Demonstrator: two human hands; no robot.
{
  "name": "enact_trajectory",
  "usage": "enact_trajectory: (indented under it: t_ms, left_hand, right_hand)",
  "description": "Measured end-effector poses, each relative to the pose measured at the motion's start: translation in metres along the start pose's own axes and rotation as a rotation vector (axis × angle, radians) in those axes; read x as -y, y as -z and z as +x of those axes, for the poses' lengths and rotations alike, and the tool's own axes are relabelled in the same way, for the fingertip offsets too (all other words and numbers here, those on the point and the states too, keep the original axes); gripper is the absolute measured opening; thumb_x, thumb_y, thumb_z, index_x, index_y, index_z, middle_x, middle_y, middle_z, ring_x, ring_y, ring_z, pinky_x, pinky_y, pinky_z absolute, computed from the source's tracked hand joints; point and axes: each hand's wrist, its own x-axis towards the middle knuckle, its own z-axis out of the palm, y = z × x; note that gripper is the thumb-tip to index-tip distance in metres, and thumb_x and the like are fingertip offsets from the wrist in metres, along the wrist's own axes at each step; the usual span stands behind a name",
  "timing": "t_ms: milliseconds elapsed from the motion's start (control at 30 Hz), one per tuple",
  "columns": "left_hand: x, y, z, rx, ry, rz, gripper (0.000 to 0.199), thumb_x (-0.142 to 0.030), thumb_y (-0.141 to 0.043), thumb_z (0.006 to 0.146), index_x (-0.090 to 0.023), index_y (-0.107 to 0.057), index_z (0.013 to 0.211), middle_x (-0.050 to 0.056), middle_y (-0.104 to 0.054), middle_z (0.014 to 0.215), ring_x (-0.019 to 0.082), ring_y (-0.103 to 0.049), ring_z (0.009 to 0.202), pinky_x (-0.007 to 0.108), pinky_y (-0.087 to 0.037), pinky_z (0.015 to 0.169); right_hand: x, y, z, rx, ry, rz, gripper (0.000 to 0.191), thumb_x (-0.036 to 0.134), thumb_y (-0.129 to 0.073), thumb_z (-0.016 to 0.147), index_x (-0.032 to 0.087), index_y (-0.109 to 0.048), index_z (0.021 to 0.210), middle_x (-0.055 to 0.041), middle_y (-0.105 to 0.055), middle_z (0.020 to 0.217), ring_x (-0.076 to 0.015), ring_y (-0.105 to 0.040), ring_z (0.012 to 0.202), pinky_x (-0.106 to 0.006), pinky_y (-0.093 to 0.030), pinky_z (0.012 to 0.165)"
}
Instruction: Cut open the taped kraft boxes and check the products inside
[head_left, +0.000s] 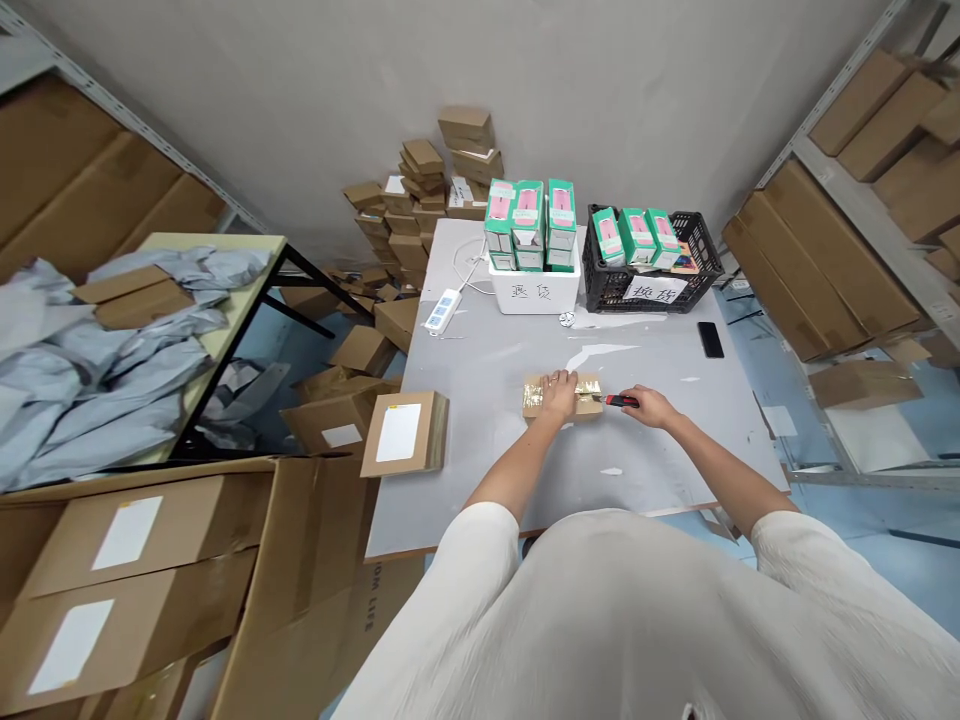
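Observation:
A small brown cardboard box (pixel 533 396) with shiny tape lies on the grey table (pixel 480 360). My left hand (pixel 560 393) rests on top of this box, its fingers lying over the tape. In my right hand (pixel 649 406) is a red and black utility knife (pixel 622 401), its tip at the box's right end. Whether the blade is in the tape is too small to tell.
Behind stand a white bin (pixel 534 293) and a black crate (pixel 701 262), both with green and pink boxes. A phone (pixel 710 340) lies right; a power strip (pixel 443 311) and a labelled carton (pixel 405 433) are left. Cartons and grey parcels (pixel 112 360) fill the left side.

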Motion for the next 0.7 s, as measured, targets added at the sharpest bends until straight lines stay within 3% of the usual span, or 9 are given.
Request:
enact_trajectory:
  t_ms: [300, 700]
  left_hand:
    - [0.003, -0.016, -0.009, -0.001, -0.017, -0.016, 0.063, -0.026, -0.036, 0.110, -0.023, -0.036, 0.173, 0.017, -0.038, 0.179, 0.033, -0.026, 0.170, 0.060, -0.013, 0.138]
    - [0.004, -0.026, -0.015, -0.049, -0.019, 0.018, 0.066, -0.030, -0.035, 0.112, -0.027, -0.029, 0.177, 0.015, -0.040, 0.179, 0.032, -0.024, 0.171, 0.062, -0.011, 0.139]
  right_hand:
    - [0.001, -0.013, -0.003, -0.060, -0.032, 0.017, 0.041, 0.037, -0.066, 0.104, 0.030, -0.073, 0.144, -0.0097, -0.074, 0.129, -0.0283, -0.071, 0.115, -0.035, -0.053, 0.099]
    - [-0.010, -0.032, -0.008, -0.147, 0.000, 0.040, 0.043, 0.034, -0.063, 0.106, 0.030, -0.070, 0.149, -0.0105, -0.073, 0.127, -0.0283, -0.071, 0.114, -0.037, -0.054, 0.100]
